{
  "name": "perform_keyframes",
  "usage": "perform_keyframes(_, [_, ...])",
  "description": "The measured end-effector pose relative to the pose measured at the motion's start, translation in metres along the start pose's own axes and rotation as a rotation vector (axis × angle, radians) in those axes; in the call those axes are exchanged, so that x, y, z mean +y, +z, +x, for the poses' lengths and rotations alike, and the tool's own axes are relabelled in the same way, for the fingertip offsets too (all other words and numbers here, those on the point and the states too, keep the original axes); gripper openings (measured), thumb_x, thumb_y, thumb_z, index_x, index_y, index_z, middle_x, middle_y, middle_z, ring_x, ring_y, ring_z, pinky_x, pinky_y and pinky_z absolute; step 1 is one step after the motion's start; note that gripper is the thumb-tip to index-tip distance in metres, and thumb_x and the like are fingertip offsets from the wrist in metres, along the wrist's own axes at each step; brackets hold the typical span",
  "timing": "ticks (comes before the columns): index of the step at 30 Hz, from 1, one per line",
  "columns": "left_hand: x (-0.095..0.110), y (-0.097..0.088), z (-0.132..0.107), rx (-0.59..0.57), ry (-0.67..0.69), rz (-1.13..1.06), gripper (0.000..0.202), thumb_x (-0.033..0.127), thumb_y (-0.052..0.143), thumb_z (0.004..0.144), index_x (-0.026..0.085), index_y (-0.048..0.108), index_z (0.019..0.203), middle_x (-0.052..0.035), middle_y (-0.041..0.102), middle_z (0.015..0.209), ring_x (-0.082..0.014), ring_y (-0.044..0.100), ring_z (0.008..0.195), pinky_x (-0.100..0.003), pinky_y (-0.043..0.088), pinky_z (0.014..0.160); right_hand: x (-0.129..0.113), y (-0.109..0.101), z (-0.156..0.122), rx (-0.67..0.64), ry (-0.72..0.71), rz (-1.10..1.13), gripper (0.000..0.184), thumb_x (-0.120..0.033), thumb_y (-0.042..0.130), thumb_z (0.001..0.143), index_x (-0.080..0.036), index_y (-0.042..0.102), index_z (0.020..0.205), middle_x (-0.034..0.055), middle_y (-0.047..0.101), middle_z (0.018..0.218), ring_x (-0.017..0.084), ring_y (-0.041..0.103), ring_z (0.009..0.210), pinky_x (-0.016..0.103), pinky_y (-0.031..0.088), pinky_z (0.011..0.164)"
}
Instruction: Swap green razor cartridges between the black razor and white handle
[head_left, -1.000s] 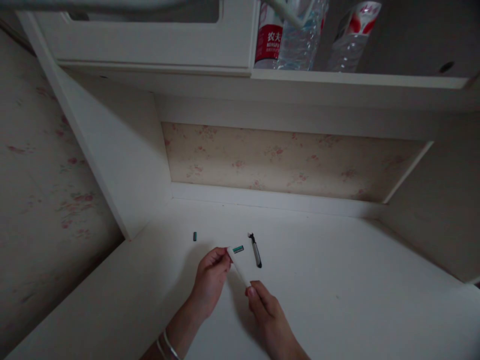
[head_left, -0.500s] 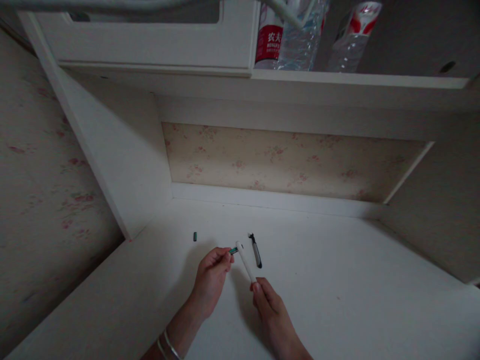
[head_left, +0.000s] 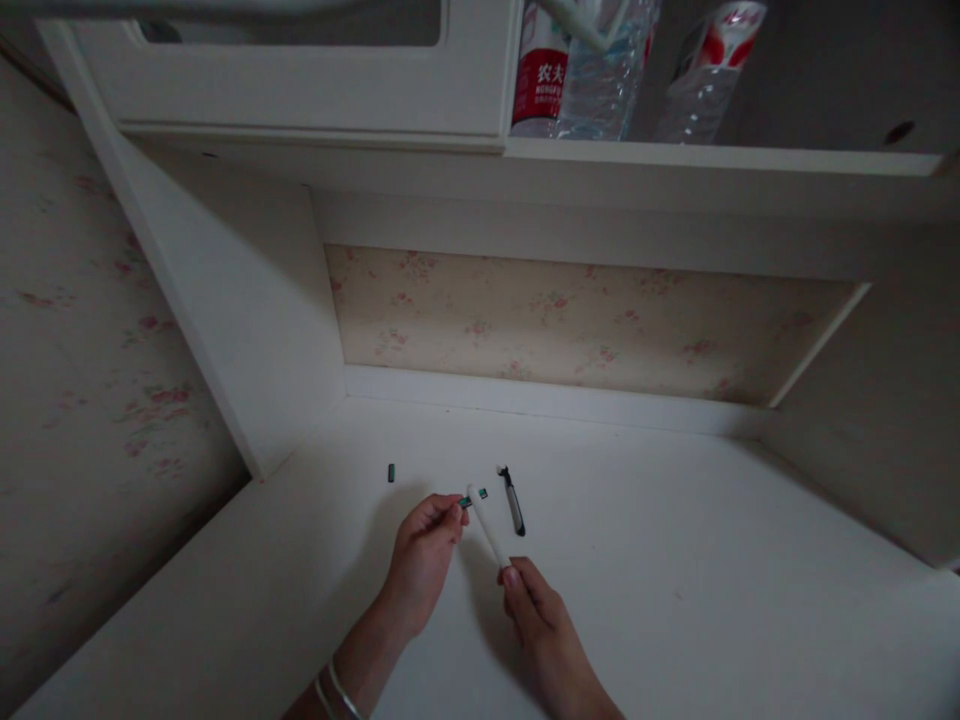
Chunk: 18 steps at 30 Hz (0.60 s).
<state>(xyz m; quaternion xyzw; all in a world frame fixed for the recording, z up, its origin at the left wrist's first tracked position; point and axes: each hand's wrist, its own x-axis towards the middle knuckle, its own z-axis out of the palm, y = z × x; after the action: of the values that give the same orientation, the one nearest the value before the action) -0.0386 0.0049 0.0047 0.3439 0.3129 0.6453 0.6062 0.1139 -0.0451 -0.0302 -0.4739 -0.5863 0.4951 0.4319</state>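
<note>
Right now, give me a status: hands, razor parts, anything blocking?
Left hand pinching green razor cartridge. Right hand gripping white handle, its far end against cartridge. No obstruction seen; black-and-gray razor handle lies beyond, apart.

dim light; soft shadows fall on the white desk (head_left: 675, 520); small details blurred.

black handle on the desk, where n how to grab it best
Probably by the grey middle of the black handle, pinched across its long sides from above and slightly right: it is long and slim, points away from the person, and the white stick is close on its left. The right hand is nearest, but holds that stick.
</note>
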Motion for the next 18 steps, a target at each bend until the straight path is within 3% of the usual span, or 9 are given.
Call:
perform_keyframes(2, [-0.0013, -0.0011, 0.0005, 0.007, 0.003, -0.015, 0.015, 0.027, 0.073, 0.073, 0.016, 0.068, 0.082, 0.0003, 0.057, 0.069, -0.0110, 0.045, 0.066, -0.025, 0.035, 0.066, 0.0011, -0.0004, 0.0001, 0.037, -0.001, 0.017, 0.040, -0.057, 0.036, 0.094, -0.021, 0.047, 0.081, -0.0046, 0.032, 0.066, 0.013, 0.031, 0.059, 0.024, 0.026, 0.053])
perform_keyframes(7, [-0.0036, -0.0028, 0.0013, -0.004, 0.002, -0.024, 0.014, 0.027, 0.074, 0.072, 0.015, 0.066, 0.072, 0.0009, 0.054, 0.064, -0.0112, 0.046, 0.065, -0.025, 0.036, 0.066, 0.0002, 0.0001, 0.0004, -0.059, 0.004, -0.003, 0.041, -0.058, 0.036, 0.094, -0.020, 0.048, 0.081, -0.0052, 0.032, 0.063, 0.013, 0.031, 0.057, 0.024, 0.025, 0.052])
perform_keyframes(11, [-0.0031, -0.0022, 0.0014, 0.018, -0.007, -0.035, 0.018, 0.027, 0.075, 0.070, 0.015, 0.069, 0.082, -0.0004, 0.058, 0.071, -0.0110, 0.047, 0.067, -0.025, 0.037, 0.066, -0.0014, -0.0001, 0.0013, 0.044, -0.002, 0.005, 0.042, -0.059, 0.036, 0.093, -0.020, 0.046, 0.080, -0.0048, 0.033, 0.065, 0.013, 0.031, 0.059, 0.025, 0.027, 0.054])
perform_keyframes(15, [-0.0020, -0.0011, 0.0008, 0.015, -0.012, -0.027, 0.016, 0.028, 0.075, 0.069, 0.015, 0.067, 0.073, 0.0010, 0.055, 0.064, -0.0108, 0.046, 0.064, -0.025, 0.036, 0.065, -0.0043, 0.0006, 0.0006, -0.058, 0.000, -0.026, 0.044, -0.060, 0.035, 0.093, -0.020, 0.047, 0.079, -0.0047, 0.034, 0.063, 0.013, 0.033, 0.059, 0.025, 0.027, 0.055])
perform_keyframes(18, [-0.0018, -0.0017, 0.0005, 0.018, -0.005, -0.033, 0.016, 0.027, 0.075, 0.069, 0.015, 0.067, 0.075, 0.0007, 0.055, 0.065, -0.0108, 0.046, 0.064, -0.025, 0.037, 0.065, -0.0042, 0.0010, 0.0013, -0.022, -0.008, -0.032, 0.043, -0.060, 0.035, 0.093, -0.020, 0.047, 0.079, -0.0044, 0.034, 0.064, 0.014, 0.034, 0.060, 0.025, 0.028, 0.056])
